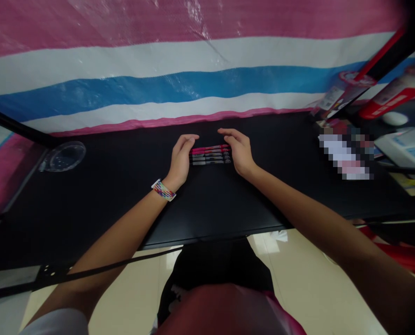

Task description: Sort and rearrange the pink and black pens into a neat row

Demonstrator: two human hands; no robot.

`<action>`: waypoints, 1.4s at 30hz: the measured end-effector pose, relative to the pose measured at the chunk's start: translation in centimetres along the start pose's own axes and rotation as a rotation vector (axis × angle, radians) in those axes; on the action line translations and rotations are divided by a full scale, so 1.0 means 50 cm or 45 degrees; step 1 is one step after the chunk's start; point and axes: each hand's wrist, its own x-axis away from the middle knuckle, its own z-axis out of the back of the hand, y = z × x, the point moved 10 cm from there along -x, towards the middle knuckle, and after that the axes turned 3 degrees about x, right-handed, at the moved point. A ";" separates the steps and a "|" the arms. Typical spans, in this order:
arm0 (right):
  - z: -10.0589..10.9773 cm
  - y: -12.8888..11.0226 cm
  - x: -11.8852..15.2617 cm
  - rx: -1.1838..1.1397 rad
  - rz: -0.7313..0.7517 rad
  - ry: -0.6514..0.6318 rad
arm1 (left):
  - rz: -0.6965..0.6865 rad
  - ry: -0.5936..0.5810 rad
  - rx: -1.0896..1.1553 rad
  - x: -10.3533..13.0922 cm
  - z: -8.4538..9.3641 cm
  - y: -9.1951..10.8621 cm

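Note:
A row of several pens lies side by side on the black table, some pink and others clear with dark parts. My left hand is cupped at the left ends of the row, its palm side facing the pens. On that wrist is a multicoloured band. At the other ends my right hand curves inward in the same way, its palm side at the pens. The fingers of both hands are stretched out and bent, not wrapped around any pen. The palms hide the pen tips.
A clear plastic lid lies at the left. Toward the right stand a plastic cup with a red straw, a red and white bottle, a white rounded object and a white device with keys. A striped sheet hangs behind.

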 end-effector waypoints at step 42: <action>-0.108 -0.166 0.133 0.686 0.988 -0.785 | -0.074 0.088 -0.198 -0.031 0.055 0.011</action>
